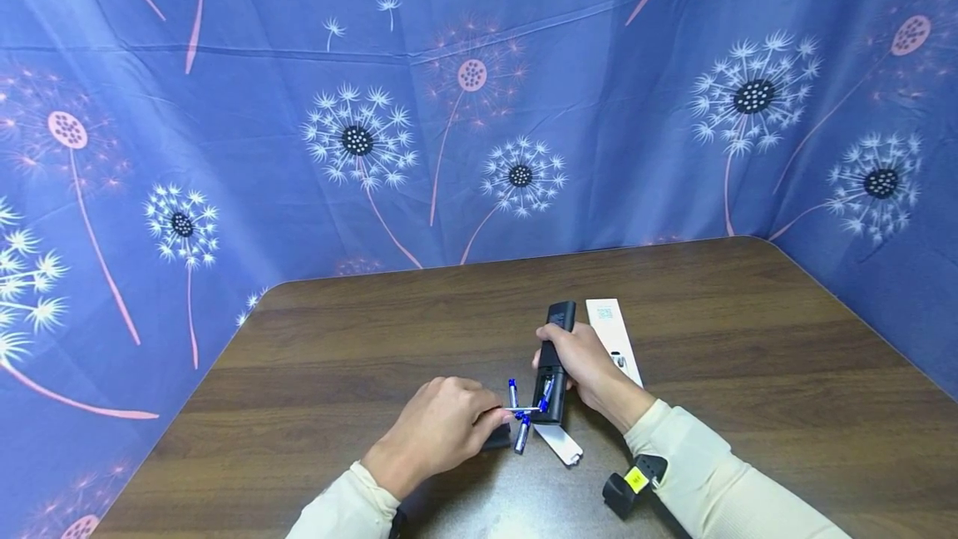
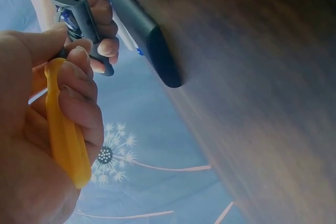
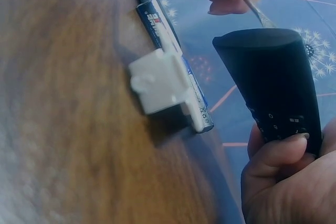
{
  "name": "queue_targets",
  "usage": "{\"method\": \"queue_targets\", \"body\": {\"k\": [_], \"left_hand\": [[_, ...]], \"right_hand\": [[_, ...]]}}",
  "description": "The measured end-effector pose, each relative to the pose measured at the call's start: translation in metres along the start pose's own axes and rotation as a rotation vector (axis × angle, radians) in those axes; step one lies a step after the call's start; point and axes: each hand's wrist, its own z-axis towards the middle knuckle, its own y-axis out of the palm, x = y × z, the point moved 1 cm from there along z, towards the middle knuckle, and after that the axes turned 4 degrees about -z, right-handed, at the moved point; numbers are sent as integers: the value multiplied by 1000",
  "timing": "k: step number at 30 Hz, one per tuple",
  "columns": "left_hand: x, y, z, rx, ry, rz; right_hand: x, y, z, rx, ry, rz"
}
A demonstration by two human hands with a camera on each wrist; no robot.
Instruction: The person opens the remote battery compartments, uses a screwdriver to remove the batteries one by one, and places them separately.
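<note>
My right hand (image 1: 587,363) grips a black remote control (image 1: 560,317) with its battery compartment uncovered and facing up; a blue-and-white battery (image 1: 548,392) shows inside. My left hand (image 1: 441,422) holds a screwdriver by its yellow handle (image 2: 67,124). Its thin metal shaft (image 1: 521,409) reaches the compartment area, though exact contact at the tip cannot be told. On the table close to the remote lie loose batteries (image 1: 521,434). A white battery cover (image 1: 561,444) is beside them. Partly behind my left hand rests a dark rounded piece (image 2: 142,30).
A long white remote-like object (image 1: 609,329) lies on the wooden table (image 1: 359,331) just beyond my right hand. A black strap with a yellow label (image 1: 636,479) is on the right wrist. Patterned blue cloth (image 1: 599,148) hangs around the table's edges.
</note>
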Motion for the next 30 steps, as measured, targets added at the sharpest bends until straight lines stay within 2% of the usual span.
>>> {"method": "queue_targets", "body": {"k": [13, 22, 30], "left_hand": [[2, 1, 1, 28, 7, -9], [3, 0, 1, 43, -1, -12], [2, 0, 0, 65, 0, 12]], "right_hand": [[1, -1, 0, -11, 12, -5], [1, -2, -1, 3, -15, -4], [2, -2, 2, 4, -5, -3]]}}
